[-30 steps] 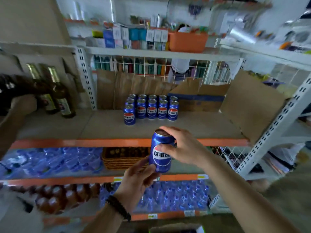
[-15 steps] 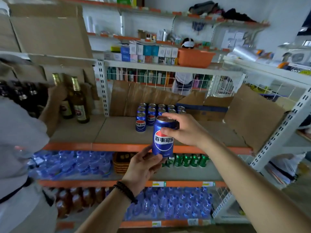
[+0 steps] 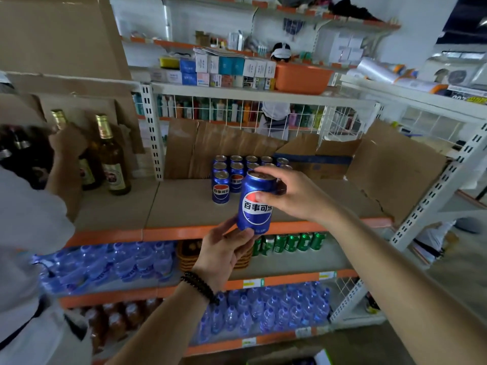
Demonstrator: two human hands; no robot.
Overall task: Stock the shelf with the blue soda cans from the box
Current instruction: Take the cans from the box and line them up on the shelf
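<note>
Blue aluminium soda can w/ red-white-blue logo [image 3: 255,205] sits in both hands: left hand [image 3: 224,250], beaded bracelet on wrist, cups its base from below; right hand [image 3: 287,192] wraps fingers over the rim and side. Vs half a sec ago the can has come up and fwd, now level w/ the orange front edge of the beige shelf board [image 3: 184,206], so placement looks close. Judging by that, next is setting it beside the cluster of matching blue cans [image 3: 232,175] standing further back. Behind them, brown cardboard [image 3: 210,146]. Far left, another person's hand [image 3: 67,143] touches brown glass bottles [image 3: 110,156].
</note>
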